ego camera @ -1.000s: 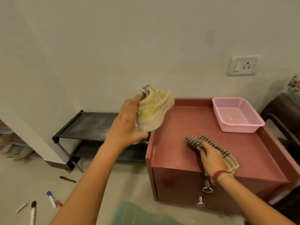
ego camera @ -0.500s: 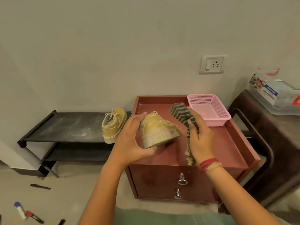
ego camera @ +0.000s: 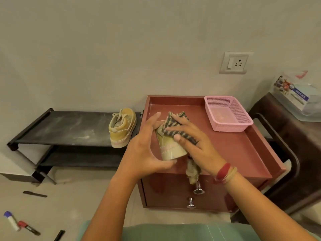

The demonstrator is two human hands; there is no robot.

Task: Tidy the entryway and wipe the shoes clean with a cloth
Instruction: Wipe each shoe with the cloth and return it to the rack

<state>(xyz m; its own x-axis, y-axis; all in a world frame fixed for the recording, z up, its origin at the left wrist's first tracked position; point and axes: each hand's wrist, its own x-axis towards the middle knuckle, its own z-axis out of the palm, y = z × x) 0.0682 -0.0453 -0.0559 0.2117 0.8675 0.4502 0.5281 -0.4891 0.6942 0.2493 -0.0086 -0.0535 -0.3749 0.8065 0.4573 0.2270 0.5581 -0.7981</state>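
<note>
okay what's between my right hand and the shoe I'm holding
In the head view, the striped cloth lies between your right hand and the yellow shoe, pressed against it.

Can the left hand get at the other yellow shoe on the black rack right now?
Probably not yet. The left hand is full, gripping the held shoe while the right hand presses the striped cloth on it. The path left to the other shoe on the rack looks clear.

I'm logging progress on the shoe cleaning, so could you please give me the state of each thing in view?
Held shoe: gripped in the left hand.
Striped cloth: pressed on it by the right hand.
Second shoe: upright on the black rack.
Pink basket: empty, on the red cabinet.
Drawers: closed.
</note>
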